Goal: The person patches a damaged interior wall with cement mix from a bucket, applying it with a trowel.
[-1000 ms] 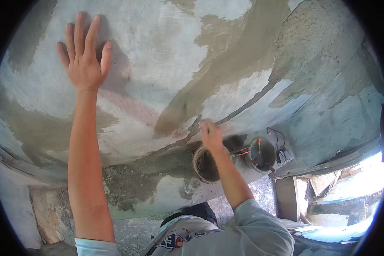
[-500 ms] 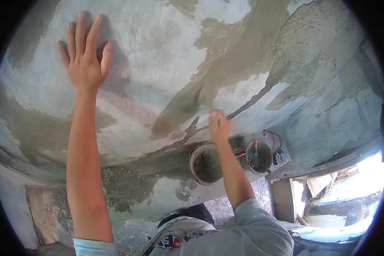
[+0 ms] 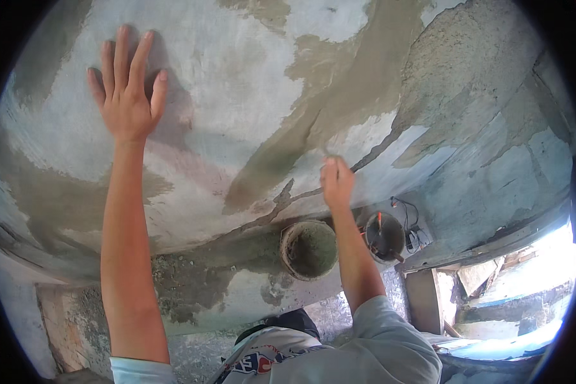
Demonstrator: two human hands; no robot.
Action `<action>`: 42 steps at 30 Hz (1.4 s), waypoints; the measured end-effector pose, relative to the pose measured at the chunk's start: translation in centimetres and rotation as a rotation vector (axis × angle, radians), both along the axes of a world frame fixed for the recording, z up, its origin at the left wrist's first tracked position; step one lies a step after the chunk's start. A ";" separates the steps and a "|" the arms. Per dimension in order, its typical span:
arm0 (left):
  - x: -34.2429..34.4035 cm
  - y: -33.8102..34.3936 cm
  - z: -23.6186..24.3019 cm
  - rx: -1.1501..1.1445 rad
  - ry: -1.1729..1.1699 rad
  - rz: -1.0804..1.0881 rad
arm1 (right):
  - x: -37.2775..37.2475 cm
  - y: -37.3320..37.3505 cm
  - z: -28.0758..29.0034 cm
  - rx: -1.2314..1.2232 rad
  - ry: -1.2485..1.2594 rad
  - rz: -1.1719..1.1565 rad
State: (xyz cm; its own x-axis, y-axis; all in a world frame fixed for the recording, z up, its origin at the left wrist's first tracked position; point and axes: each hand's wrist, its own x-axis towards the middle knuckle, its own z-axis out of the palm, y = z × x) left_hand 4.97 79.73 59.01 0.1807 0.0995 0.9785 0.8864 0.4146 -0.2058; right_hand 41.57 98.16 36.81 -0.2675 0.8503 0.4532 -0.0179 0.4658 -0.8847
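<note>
My left hand point(image 3: 132, 102) lies flat against the pale wall point(image 3: 211, 83), fingers spread and nothing in it. Lower and to the right, my right hand point(image 3: 337, 182) is closed around the handle of a trowel. The fist hides most of the handle. The blurred, thin blade of the trowel point(image 3: 312, 128) shows nearly edge-on just beyond the knuckles, over a band of damp grey-brown mortar point(image 3: 269, 163). Whether the blade touches the wall is hard to make out. A jagged crack point(image 3: 384, 144) runs beside my right hand.
Below my right hand stands a round bucket point(image 3: 308, 249) crusted with mortar. Right of my forearm is a second dark bucket point(image 3: 385, 235) holding tools, with a black cable point(image 3: 408, 208) beside it. Rough plaster point(image 3: 473, 57) covers the upper right. A bright opening point(image 3: 518, 294) lies at lower right.
My right hand has shifted slightly up and right with the trowel, its fist turned a little. My left hand stays flat on the wall. The view has tilted slightly.
</note>
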 end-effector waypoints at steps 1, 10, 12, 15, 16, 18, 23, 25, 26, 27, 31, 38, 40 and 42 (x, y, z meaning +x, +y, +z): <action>0.0 0.4 0.0 0.006 0.001 -0.008 | -0.2 -0.4 -1.5 0.161 -0.098 -0.036; 0.2 -0.2 0.0 -0.024 0.015 0.012 | 0.5 -3.7 -5.7 0.229 -0.223 -0.014; 0.4 -0.3 -0.1 -0.036 -0.007 0.015 | 0.8 -1.6 -1.9 0.037 -0.065 -0.047; 0.1 -0.3 0.0 -0.008 -0.008 -0.006 | 0.2 -0.1 2.7 -0.104 0.038 -0.008; 0.1 -0.1 0.0 -0.006 -0.009 -0.010 | 0.1 0.1 3.1 -0.124 0.036 0.020; 0.4 0.4 0.1 -0.009 -0.025 -0.025 | -0.1 -0.1 -1.0 0.052 -0.074 -0.028; 0.3 0.1 0.1 -0.012 -0.011 -0.003 | 0.1 -3.6 -5.3 0.325 -0.259 -0.033; 0.1 -0.1 0.2 -0.012 -0.003 0.007 | 1.5 -3.2 -4.2 0.234 -0.289 -0.032; 0.0 -0.1 0.1 -0.010 -0.008 0.005 | 2.0 -2.4 -3.2 0.233 -0.290 -0.034; 0.0 -0.3 0.0 -0.011 -0.014 0.005 | 2.0 -1.6 -0.4 0.109 -0.158 -0.025; 0.5 -0.3 0.1 -0.013 0.003 0.012 | 1.4 0.8 4.8 -0.135 0.060 0.078; 0.1 -0.1 -0.2 -0.011 0.001 0.005 | 1.2 -4.9 -6.2 0.238 -0.308 0.049; -0.3 -0.1 -0.5 -0.031 0.004 -0.002 | 3.1 -6.7 -8.3 0.148 -0.388 0.105; -0.5 0.0 -0.4 -0.006 0.059 -0.010 | 5.6 -7.5 -10.4 0.074 -0.509 0.051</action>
